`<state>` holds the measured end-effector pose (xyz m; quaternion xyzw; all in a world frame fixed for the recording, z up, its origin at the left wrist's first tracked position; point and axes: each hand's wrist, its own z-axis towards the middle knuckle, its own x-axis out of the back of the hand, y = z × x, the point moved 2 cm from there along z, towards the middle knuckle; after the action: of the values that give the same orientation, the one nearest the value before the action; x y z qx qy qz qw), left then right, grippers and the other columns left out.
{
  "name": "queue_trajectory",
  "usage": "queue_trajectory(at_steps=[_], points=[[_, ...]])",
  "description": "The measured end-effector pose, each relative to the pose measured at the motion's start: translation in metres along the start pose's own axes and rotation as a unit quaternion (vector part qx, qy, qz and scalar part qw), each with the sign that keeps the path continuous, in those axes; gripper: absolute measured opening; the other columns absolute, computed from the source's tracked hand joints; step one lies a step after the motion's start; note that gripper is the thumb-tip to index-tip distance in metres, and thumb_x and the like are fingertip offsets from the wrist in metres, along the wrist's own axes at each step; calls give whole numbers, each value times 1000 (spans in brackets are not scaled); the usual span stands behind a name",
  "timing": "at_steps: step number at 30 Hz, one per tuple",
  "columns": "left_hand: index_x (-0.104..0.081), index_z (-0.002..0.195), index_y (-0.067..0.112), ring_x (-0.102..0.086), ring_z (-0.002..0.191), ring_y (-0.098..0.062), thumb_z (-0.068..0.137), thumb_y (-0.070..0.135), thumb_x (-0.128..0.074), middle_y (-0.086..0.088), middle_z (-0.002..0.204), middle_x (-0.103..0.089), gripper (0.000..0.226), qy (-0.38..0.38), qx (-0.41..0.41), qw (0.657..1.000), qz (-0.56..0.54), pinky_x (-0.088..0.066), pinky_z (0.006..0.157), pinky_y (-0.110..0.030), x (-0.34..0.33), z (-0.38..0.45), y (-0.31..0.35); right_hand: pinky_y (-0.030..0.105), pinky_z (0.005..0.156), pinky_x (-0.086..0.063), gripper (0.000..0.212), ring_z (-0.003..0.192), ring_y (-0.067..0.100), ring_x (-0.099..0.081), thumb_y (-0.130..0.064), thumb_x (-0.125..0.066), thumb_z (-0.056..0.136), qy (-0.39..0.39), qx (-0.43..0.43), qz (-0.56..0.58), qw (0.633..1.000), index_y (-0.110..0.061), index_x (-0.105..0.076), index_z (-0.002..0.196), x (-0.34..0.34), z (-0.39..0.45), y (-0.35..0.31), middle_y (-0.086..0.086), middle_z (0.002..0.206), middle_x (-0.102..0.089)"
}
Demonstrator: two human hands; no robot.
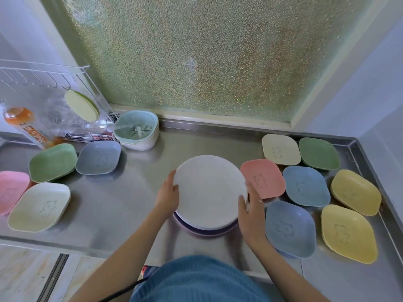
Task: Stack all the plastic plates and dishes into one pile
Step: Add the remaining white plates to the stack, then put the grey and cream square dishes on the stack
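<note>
A white round plate [209, 188] lies on top of a small pile with a purple plate [207, 232] under it, at the middle of the steel counter. My left hand [169, 194] grips its left rim and my right hand [250, 211] grips its right rim. Leaf-shaped dishes lie around: pink [262, 177], blue [306, 185], blue [290, 228], yellow [349, 233], yellow [356, 191], cream [281, 152] and green [319, 153] on the right; green [53, 162], grey-blue [99, 157], cream [40, 207] and pink [12, 190] on the left.
A wire dish rack [43, 83] at the back left holds a pale yellow plate [81, 105]. An orange bottle [26, 127] stands beside it. A mint strainer basket [137, 129] sits by the frosted window. The steel counter [130, 188] has a raised rim at the right.
</note>
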<state>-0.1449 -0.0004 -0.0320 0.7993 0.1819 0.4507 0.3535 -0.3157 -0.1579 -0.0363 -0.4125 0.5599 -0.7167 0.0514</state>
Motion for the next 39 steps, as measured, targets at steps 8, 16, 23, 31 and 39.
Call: queue_trajectory(at_steps=[8, 16, 23, 31, 39], points=[[-15, 150, 18, -32, 136, -28, 99, 5, -27, -11, 151, -29, 54, -19, 22, 992, -122, -26, 108, -29, -3, -9, -3, 36, 108, -26, 57, 131, 22, -36, -16, -38, 97, -60, -188, 134, 971, -25, -14, 147, -21, -4, 4, 0, 147, -34], [-18, 149, 22, -46, 125, -33, 100, 11, -28, -12, 144, -43, 51, 64, 53, 991, -109, -33, 93, -27, 12, -13, -23, 36, 111, -26, 57, 133, 22, -34, -14, -37, 97, -77, -175, 117, 974, -24, -12, 147, -46, -9, -11, 0, 149, -32], [-19, 150, 26, -53, 114, -38, 100, 14, -28, -18, 134, -53, 52, 149, 108, 979, -93, -39, 89, -34, 73, -20, -75, 39, 109, -31, 58, 131, 25, -38, -14, -38, 95, -150, -148, 110, 971, -26, -14, 146, -113, -17, -50, 2, 148, -34], [-18, 149, 28, -55, 108, -38, 101, 18, -26, -21, 128, -55, 50, 199, 160, 961, -105, -44, 88, -39, 122, -22, -116, 40, 108, -34, 56, 126, 25, -42, -14, -40, 93, -212, -121, 93, 965, -24, -19, 145, -172, -15, -87, 2, 144, -40], [-49, 133, 17, -50, 123, -26, 99, 26, -39, -4, 130, -56, 37, 277, 176, 920, -213, -36, 96, -29, 174, -19, -152, 54, 111, -8, 62, 142, 23, -18, -18, -49, 86, -103, 46, -143, 983, -18, -27, 145, -194, -7, -135, 0, 151, -32]])
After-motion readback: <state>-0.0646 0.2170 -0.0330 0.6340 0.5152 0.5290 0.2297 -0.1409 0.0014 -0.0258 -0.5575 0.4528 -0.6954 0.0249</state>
